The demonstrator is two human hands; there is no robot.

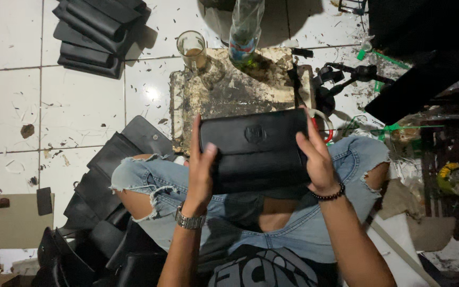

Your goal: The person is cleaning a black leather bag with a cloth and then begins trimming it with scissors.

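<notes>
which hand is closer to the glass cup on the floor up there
Left. The left hand grips the black wallet's left end, below the glass cup. The right hand holds the wallet's far end, farther off.

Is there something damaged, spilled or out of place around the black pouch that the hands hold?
The black pouch, held between the left hand and right hand, looks intact. The work board beyond it is heavily stained and worn, and small dark scraps litter the white tiled floor. The glass stands upright.
</notes>
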